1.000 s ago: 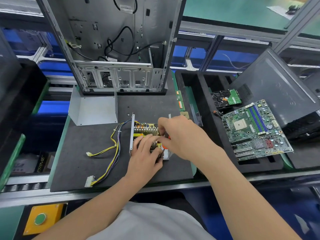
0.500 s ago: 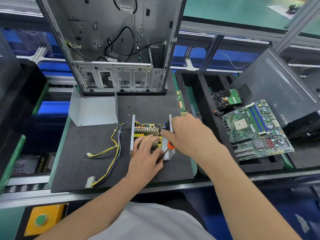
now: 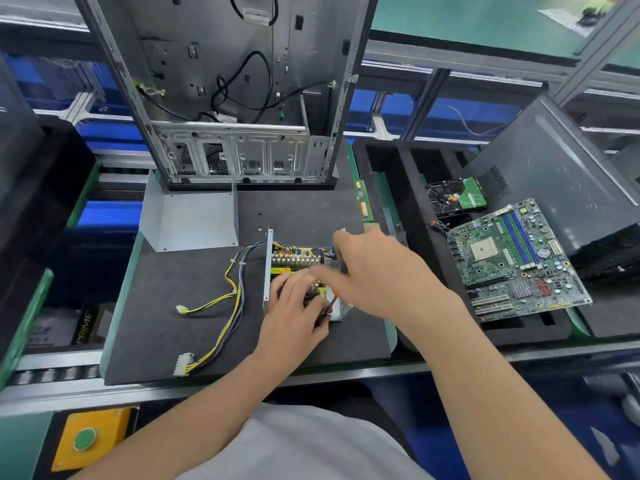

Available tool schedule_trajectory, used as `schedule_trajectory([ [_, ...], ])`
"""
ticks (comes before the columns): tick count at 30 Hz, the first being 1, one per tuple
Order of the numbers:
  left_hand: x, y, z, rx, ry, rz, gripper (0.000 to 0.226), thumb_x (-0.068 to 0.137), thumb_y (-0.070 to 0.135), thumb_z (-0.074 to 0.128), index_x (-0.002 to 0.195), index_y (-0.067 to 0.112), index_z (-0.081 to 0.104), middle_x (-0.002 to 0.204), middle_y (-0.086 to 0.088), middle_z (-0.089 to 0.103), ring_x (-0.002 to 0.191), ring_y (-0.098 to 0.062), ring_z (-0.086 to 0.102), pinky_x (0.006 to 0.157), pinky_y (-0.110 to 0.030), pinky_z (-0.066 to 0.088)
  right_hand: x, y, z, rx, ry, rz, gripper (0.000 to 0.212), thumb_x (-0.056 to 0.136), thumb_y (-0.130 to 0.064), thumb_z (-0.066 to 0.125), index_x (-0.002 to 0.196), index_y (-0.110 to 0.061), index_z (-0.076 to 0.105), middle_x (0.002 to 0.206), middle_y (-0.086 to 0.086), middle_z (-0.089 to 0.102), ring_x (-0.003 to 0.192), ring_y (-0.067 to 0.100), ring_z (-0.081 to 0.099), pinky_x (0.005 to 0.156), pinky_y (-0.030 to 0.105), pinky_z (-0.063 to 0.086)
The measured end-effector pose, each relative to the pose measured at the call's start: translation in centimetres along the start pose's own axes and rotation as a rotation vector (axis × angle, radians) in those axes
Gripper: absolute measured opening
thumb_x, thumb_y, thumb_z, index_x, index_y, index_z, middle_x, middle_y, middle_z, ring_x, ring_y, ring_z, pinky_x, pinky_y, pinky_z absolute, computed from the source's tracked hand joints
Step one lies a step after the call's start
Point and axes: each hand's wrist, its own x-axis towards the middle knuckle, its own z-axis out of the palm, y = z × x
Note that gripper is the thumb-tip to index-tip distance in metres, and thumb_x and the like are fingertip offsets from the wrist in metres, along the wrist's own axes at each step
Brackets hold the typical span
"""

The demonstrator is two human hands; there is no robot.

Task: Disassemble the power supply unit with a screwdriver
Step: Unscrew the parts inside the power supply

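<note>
Power supply unit [image 3: 298, 261], an open grey metal box with its yellow circuit board bared, lies on our black foam mat [image 3: 173, 306] just before the upright grey metal computer case [image 3: 235, 98]. Our left hand [image 3: 294, 317] presses on the board, fingers laid loosely apart. Our right hand [image 3: 377, 271], blurred, curls round the orange-handled screwdriver [image 3: 333, 295], whose shaft slants toward the unit's near right corner. Yellow and blue wires [image 3: 230, 299] trail leftward.

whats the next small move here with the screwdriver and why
Likely seat the screwdriver tip at the near right corner of the PSU and turn. The right hand grips it with the shaft slanting down toward that corner, while the left hand rests on the PSU, steadying it. Any screw there is hidden, so this is a guess.
</note>
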Motion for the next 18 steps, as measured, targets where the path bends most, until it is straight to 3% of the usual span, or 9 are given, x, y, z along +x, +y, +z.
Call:
schedule_trajectory([
  [2, 0.0, 0.0, -0.2, -0.03, -0.014, -0.003, 0.007, 0.085, 0.022, 0.073, 0.084, 0.016, 0.07, 0.13, -0.009, 0.06, 0.133, -0.03, 0.051, 0.121, -0.047, 0.029, 0.4, 0.1, 0.1, -0.008, 0.039, 0.031, 0.031, 0.104, -0.045, 0.054, 0.097, -0.015, 0.05, 0.079, 0.001, 0.044, 0.07, 0.026, 0.054, 0.053, 0.032, 0.041],
  [4, -0.1, -0.1, -0.4, -0.058, -0.031, 0.005, 0.005, 0.085, 0.021, 0.07, 0.086, 0.017, 0.069, 0.135, -0.007, 0.055, 0.137, -0.03, 0.049, 0.123, -0.044, 0.023, 0.4, 0.2, 0.1, 0.045, 0.028, -0.079, 0.015, 0.103, -0.031, 0.055, 0.103, -0.016, 0.054, 0.081, 0.002, 0.053, 0.083, 0.031, 0.06, 0.066, 0.04, 0.054],
  [6, -0.3, -0.3, -0.5, -0.068, -0.052, 0.007, 0.005, 0.084, 0.021, 0.067, 0.089, 0.019, 0.068, 0.138, -0.006, 0.052, 0.139, -0.03, 0.048, 0.125, -0.044, 0.018, 0.1, 0.4, -0.2, 0.081, -0.032, -0.174, 0.007, 0.099, -0.02, 0.058, 0.106, -0.021, 0.056, 0.082, -0.006, 0.054, 0.088, 0.028, 0.059, 0.076, 0.044, 0.056],
  [11, -0.3, -0.2, -0.7, -0.065, -0.085, -0.017, 0.01, 0.083, 0.022, 0.072, 0.091, 0.02, 0.067, 0.126, -0.006, 0.054, 0.134, -0.028, 0.044, 0.125, -0.042, 0.016, -0.1, 0.7, -1.2, 0.066, -0.188, -0.305, 0.039, 0.087, -0.001, 0.065, 0.112, -0.028, 0.057, 0.099, -0.006, 0.057, 0.093, 0.018, 0.056, 0.078, 0.039, 0.054],
  [15, -0.4, -0.2, -0.8, -0.089, -0.111, -0.02, 0.018, 0.081, 0.021, 0.07, 0.099, 0.02, 0.067, 0.141, -0.005, 0.05, 0.144, -0.027, 0.036, 0.126, -0.042, 0.016, -0.3, 0.1, -0.3, -0.006, -0.023, -0.158, 0.021, 0.096, -0.033, 0.063, 0.11, -0.021, 0.053, 0.102, 0.002, 0.059, 0.092, 0.029, 0.06, 0.076, 0.043, 0.057],
  [18, -0.4, -0.3, -1.2, -0.089, -0.157, -0.031, 0.03, 0.074, 0.02, 0.067, 0.104, 0.023, 0.062, 0.143, -0.002, 0.047, 0.146, -0.026, 0.036, 0.127, -0.041, 0.012, -0.1, 0.2, 0.1, 0.031, 0.008, -0.118, 0.015, 0.1, -0.031, 0.058, 0.105, -0.017, 0.053, 0.098, 0.004, 0.061, 0.091, 0.031, 0.062, 0.076, 0.046, 0.057],
])
